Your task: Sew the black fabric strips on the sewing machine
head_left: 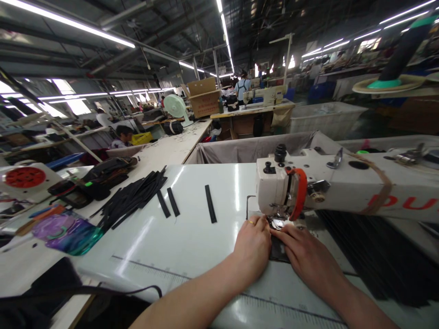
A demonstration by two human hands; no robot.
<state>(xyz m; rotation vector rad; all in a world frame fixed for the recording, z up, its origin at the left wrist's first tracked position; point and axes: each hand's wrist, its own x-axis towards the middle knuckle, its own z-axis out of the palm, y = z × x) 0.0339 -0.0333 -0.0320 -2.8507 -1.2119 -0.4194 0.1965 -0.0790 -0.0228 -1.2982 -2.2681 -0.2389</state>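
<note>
Head view: the left hand [253,246], wearing a thin gold-coloured ring [252,222], lay palm down, its fingers bent and drawn close together at the near left side of a small metal presser foot [277,224]. The right hand [307,253] approached from the opposite side, its index finger reaching toward the same spot. Whether either hand pinched a piece or merely pressed on one could not be told. A flat dark patch [279,252] showed between the hands; its nature, cloth or part of the machine bed, was unclear.

The foot belonged to a white sewing machine [356,180] with red lettering and a curved orange guard [300,194]. On the glossy pale tabletop [192,246], one short, narrow black strip [211,204] lay alone left of the machine head. Farther left, a pair of similar black strips [173,202] lay side by side, near a loose heap of narrow black strips [137,198]. Long black bands [380,260] were spread right of the right hand.

Judged from this layout, work was in progress at the foot, with many pieces lying away from it. Stitching was not discernible, so finished and unfinished pieces could not be distinguished.
</note>
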